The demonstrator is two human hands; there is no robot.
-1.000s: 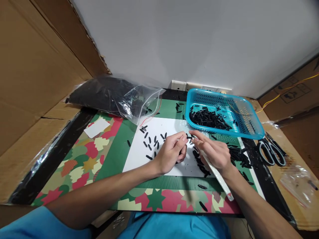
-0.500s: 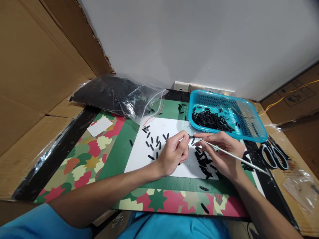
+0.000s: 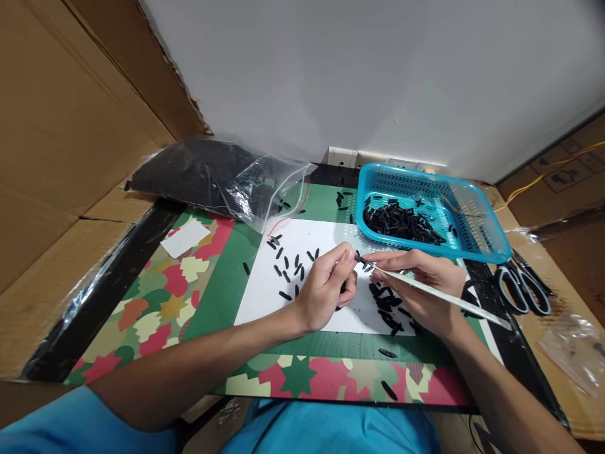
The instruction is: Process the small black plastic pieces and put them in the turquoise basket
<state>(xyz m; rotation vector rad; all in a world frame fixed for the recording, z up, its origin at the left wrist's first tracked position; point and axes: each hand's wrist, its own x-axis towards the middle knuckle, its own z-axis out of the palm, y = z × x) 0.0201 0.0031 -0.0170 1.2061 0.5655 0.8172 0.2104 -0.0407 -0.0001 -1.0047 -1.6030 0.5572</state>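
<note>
Black sliver (image 3: 360,258) pinched in the left hand (image 3: 329,287), above the white sheet (image 3: 265,306)
Head view: right hand (image 3: 420,287) grips a slim pale stick (image 3: 449,299), tip at the sliver; hands near, unclasped. Suggest firm pinch, light pressure. Loose slivers (image 3: 285,296) narrow, tapered; blue basket (image 3: 500,251) perforated plastic; bag (image 3: 189,173) clear, crinkled

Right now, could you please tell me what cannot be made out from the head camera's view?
In the head view:
- Inside of the left hand: hidden by its own curled fingers.
- Near tip of the white stick: too small to tell whether it touches the black piece by the right hand.
- Contents of the large clear bag: a dark mass, details lost to glare and creased plastic.
- Small clear bag: cut off by the right edge.
</note>
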